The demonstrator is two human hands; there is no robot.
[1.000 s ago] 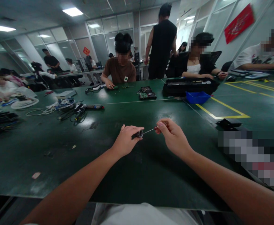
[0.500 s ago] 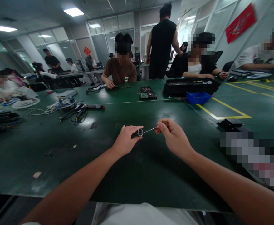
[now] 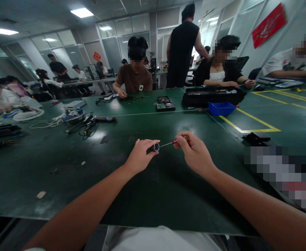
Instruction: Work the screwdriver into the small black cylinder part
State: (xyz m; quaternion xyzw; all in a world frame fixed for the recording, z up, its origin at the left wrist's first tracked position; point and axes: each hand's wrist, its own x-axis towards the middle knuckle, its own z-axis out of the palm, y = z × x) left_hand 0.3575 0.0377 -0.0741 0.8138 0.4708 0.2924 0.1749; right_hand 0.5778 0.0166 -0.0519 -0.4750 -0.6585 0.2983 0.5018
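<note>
Between the thumb and fingers of my left hand (image 3: 140, 156) is a short dark cylinder (image 3: 155, 147), its round end with a pale ring turned to the right. What kind of part it is I cannot make out. My right hand (image 3: 194, 151) grips a screwdriver (image 3: 174, 142) by its reddish-brown handle. The thin metal shaft points left, and its tip reaches the ringed end of the cylinder; whether it sits inside is too small to tell. Both hands are above the green tabletop (image 3: 142, 198).
A corded tool with a dark body (image 3: 104, 119) and tangled cables lie to the left. Further back are circuit boards (image 3: 165, 104), a long black housing (image 3: 213, 96) and a blue tray (image 3: 221, 108). A black part (image 3: 257, 138) is at right. Several people sit around the table.
My hands, the cylinder and the screwdriver stay almost in the same place. In the background, the standing person in black has shifted slightly right.
</note>
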